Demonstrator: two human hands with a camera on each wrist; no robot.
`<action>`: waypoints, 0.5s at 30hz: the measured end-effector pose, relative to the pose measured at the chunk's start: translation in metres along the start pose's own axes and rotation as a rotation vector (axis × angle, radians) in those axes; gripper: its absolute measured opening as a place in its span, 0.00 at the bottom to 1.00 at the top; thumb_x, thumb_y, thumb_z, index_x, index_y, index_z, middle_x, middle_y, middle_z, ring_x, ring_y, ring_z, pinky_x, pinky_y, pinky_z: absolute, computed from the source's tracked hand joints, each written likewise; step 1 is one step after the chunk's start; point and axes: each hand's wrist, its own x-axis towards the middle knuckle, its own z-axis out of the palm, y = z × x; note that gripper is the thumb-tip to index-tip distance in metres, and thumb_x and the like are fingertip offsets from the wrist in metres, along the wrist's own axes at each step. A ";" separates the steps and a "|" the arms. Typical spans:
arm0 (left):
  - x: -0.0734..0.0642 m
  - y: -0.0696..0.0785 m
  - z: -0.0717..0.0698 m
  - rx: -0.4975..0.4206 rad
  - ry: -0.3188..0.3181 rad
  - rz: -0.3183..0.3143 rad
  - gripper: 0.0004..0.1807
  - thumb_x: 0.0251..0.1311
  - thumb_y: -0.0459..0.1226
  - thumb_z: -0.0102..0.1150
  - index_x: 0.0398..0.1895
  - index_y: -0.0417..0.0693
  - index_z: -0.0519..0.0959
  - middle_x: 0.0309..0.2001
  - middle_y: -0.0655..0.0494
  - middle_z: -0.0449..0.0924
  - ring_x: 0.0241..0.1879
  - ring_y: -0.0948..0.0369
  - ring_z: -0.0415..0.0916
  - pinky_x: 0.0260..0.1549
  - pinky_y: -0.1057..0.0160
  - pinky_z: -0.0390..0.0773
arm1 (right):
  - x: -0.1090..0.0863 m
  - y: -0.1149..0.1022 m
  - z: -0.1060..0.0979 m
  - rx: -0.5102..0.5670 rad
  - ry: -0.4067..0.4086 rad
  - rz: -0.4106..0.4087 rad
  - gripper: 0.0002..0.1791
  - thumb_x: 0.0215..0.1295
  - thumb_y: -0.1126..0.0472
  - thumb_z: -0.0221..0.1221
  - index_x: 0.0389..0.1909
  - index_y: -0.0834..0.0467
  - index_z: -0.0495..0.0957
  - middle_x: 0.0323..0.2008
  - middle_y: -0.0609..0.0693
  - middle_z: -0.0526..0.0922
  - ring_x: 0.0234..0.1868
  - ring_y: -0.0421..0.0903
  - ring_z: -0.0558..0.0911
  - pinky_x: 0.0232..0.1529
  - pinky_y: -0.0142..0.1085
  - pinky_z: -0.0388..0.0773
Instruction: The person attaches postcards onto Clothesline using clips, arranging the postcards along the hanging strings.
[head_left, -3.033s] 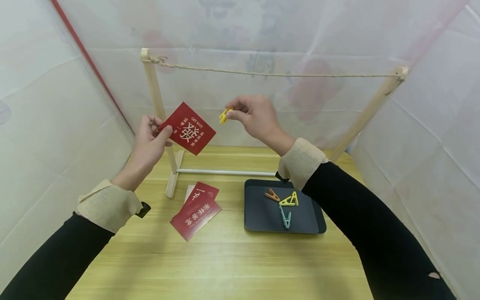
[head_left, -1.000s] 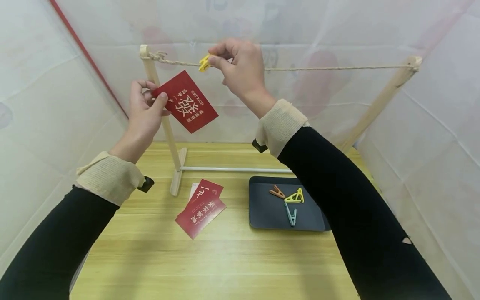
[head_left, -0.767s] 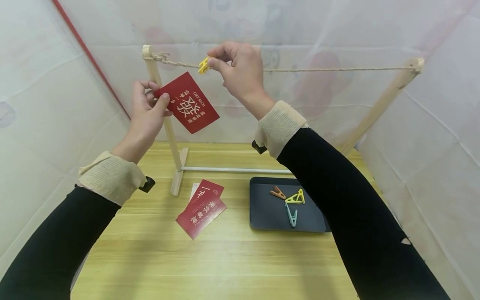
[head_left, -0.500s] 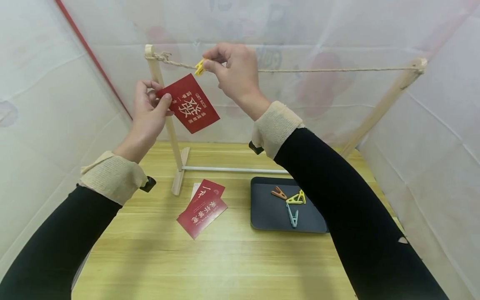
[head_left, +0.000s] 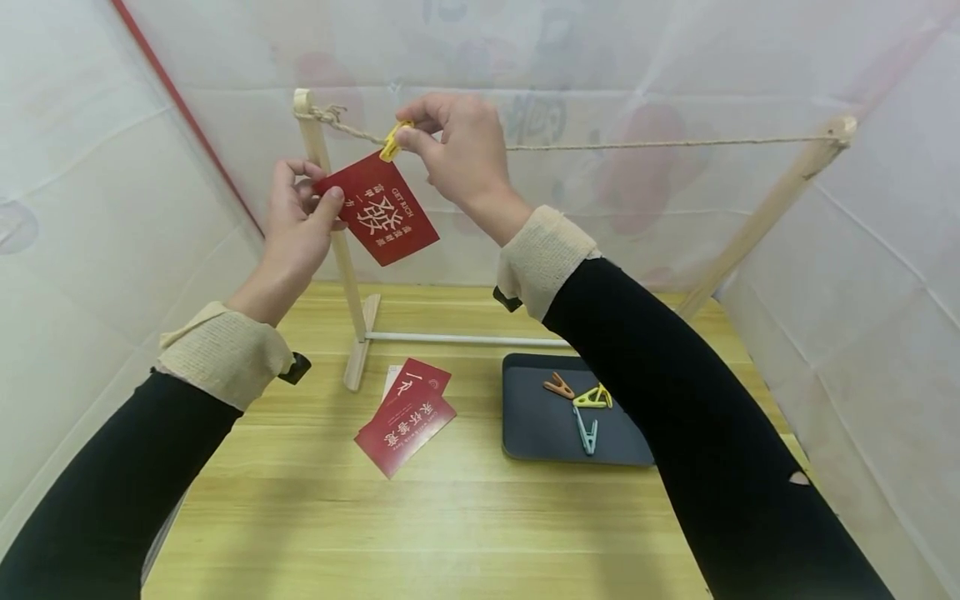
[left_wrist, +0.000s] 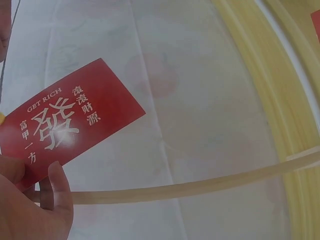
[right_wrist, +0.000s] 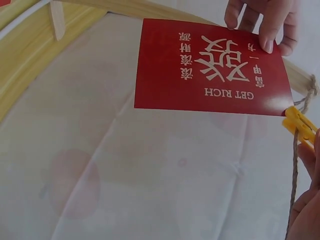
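My left hand [head_left: 300,208] pinches one corner of a red card [head_left: 382,208] printed with "GET RICH" and white characters; the card hangs tilted below the rope. Between thumb and fingers my right hand [head_left: 461,154] holds a yellow clothespin [head_left: 393,142] at the card's upper corner. In the right wrist view the clothespin [left_wrist: 1,118] shows only as a sliver in the left wrist view, while the right wrist view has its jaws at the corner of the card [right_wrist: 215,67], with the rope [right_wrist: 294,170] running by them. Whether it grips the card is unclear.
The rope [head_left: 645,145] spans two wooden posts [head_left: 765,217] joined by a white rod [head_left: 465,339]. On the table [head_left: 450,525] lie overlapping red cards [head_left: 405,425]. A dark tray [head_left: 525,437] holds an orange clothespin [head_left: 558,385], yellow ones [head_left: 592,397] and a blue-green one [head_left: 587,432].
My right hand has carried the yellow clothespin up to the rope, then left and down to the card's corner. My left hand has raised the card towards the rope.
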 end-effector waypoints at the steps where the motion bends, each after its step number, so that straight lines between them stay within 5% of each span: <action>1: 0.000 0.000 0.000 0.005 0.000 0.000 0.10 0.72 0.33 0.51 0.48 0.54 0.63 0.45 0.51 0.78 0.42 0.56 0.75 0.38 0.67 0.80 | 0.000 0.000 0.000 -0.006 -0.003 0.000 0.13 0.64 0.54 0.66 0.48 0.51 0.86 0.39 0.44 0.89 0.25 0.40 0.83 0.23 0.27 0.79; 15: 0.000 -0.002 -0.004 0.046 -0.018 -0.006 0.11 0.73 0.33 0.50 0.50 0.55 0.63 0.45 0.52 0.79 0.44 0.57 0.76 0.39 0.67 0.80 | -0.003 0.000 0.004 -0.149 -0.034 0.047 0.28 0.65 0.42 0.61 0.66 0.41 0.73 0.54 0.38 0.84 0.20 0.40 0.83 0.23 0.27 0.77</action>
